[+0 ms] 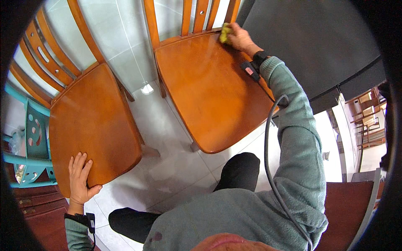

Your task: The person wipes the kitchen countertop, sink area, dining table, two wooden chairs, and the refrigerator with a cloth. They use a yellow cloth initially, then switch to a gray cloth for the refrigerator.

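My right hand (pixel 241 38) holds a yellow-green cleaning cloth (pixel 225 33) at the back right corner of a wooden chair's seat (pixel 207 91). The cloth touches the seat beside the foot of the backrest post (pixel 232 12). Its lower part is hidden by my fingers. Over on the left, my left hand (pixel 80 175) rests flat on the front edge of a second wooden chair's seat (pixel 94 125), fingers spread and with nothing in them. Both chairs have orange-brown varnish and slatted backs.
A dark grey panel or tabletop (pixel 311 47) stands right of the middle chair. A teal plastic rack (pixel 33 135) is beside the left chair, above dark red drawers (pixel 40 200). A black cable (pixel 267 150) runs along my right arm. Pale floor tiles (pixel 169 175) lie beneath.
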Available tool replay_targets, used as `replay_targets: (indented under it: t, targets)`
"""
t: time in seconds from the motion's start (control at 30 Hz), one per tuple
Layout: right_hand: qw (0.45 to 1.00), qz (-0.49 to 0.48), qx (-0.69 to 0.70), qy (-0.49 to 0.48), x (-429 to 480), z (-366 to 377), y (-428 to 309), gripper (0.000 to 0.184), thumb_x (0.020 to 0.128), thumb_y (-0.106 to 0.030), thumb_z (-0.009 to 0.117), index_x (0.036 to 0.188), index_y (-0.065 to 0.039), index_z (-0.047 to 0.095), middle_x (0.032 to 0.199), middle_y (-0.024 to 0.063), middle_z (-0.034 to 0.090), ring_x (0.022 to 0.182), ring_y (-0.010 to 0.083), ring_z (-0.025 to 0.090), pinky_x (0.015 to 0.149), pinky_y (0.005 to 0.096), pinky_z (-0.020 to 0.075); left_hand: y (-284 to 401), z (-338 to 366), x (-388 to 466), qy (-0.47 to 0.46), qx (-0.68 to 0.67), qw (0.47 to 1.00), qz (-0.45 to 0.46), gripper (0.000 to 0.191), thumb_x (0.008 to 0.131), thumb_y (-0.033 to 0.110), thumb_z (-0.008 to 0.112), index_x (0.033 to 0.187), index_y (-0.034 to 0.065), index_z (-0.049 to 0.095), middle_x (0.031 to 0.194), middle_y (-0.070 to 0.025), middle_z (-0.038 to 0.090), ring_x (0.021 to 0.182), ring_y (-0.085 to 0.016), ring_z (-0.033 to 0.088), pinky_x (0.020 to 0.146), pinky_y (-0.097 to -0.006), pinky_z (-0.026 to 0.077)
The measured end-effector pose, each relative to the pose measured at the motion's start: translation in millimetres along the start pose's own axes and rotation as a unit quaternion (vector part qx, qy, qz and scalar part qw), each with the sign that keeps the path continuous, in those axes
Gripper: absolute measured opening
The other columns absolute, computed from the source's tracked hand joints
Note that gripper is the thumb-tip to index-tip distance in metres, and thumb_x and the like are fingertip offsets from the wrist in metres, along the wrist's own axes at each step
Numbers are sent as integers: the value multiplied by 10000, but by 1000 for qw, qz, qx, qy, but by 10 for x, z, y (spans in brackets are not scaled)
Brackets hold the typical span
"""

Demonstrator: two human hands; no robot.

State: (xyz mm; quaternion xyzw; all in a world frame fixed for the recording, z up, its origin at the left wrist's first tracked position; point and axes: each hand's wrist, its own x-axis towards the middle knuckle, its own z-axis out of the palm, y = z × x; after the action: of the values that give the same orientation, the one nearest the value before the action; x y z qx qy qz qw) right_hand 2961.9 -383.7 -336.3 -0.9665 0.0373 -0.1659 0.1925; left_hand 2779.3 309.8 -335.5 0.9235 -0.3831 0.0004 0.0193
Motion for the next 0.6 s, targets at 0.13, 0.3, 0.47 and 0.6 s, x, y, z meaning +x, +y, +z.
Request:
replay_targets:
  t: [0.13,0.3,0.47,0.6]
  targets:
    - [995,-42,66,65,364,92,331,467,863,-161,602,1303,-121,451,1172,202,622,1114,370,588,956,406,475,-12,16,-12,-14,9,1000,-9,795,804,693,506,1327,94,502,1433,-192,412,1356,-402,336,1131,-576,157]
    - [997,-50,-50,-37,794,443,343,569,849,-173,558,1367,-6,393,1140,300,595,1073,426,583,941,446,473,-24,12,-19,-15,7,1000,-12,804,813,712,475,1353,116,477,1436,-191,407,1354,-400,342,1127,-590,154]
    - [853,-274,-404,-187,1073,462,264,253,878,-152,539,1041,-23,683,1207,182,587,1075,351,600,909,374,516,-34,6,-17,-19,10,1000,-6,800,822,699,469,1373,118,451,1437,-192,404,1357,-401,337,1123,-596,158]
    - [862,-269,-406,-141,864,370,145,300,860,-205,557,1065,-17,669,1225,186,578,1091,354,591,909,387,505,-29,12,-24,-9,5,1000,-2,799,820,691,479,1374,117,450,1438,-191,404,1361,-402,330,1121,-597,163]
